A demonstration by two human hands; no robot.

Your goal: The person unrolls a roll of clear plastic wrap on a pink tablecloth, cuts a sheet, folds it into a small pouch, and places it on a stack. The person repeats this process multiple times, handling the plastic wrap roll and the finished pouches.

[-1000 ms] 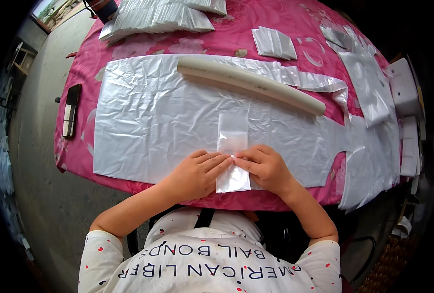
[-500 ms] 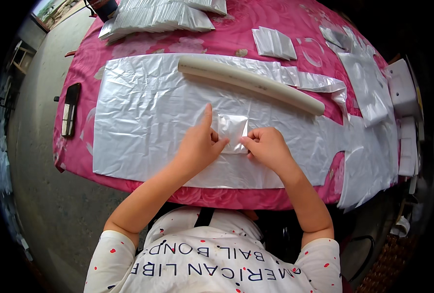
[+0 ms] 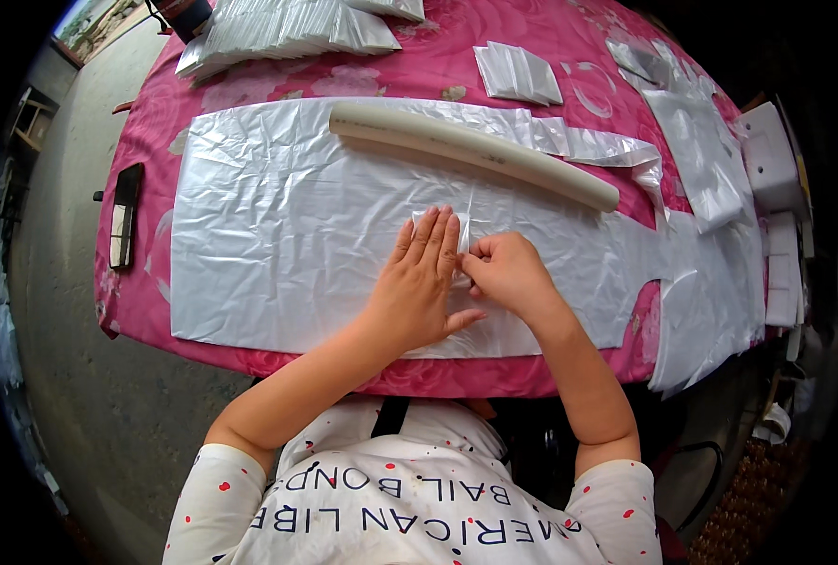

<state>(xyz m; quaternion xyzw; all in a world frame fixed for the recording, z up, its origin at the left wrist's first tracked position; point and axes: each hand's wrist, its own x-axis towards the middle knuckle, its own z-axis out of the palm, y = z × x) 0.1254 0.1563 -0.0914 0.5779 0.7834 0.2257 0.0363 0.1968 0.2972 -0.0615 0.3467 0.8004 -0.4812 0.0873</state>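
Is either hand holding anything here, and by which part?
The right hand touches the folded plastic packet at its right edge; whether it truly pinches there cannot be told. The left hand lies flat over the packet, not gripping.

soft daylight, black fisheye rim
the opening [image 3: 103,24] at upper left is brightest; creased plastic sheeting [image 3: 259,226] glints, the left hand [image 3: 421,287] looks sharp, pink tablecloth [image 3: 494,376] edges bow.

The cloth [image 3: 494,377] is pink with a paler floral pattern, the packet [image 3: 465,229] and sheet [image 3: 268,245] silvery white, the pipe [image 3: 475,151] beige, the phone [image 3: 128,212] black, and the shirt [image 3: 419,466] white, red-speckled and navy-lettered.
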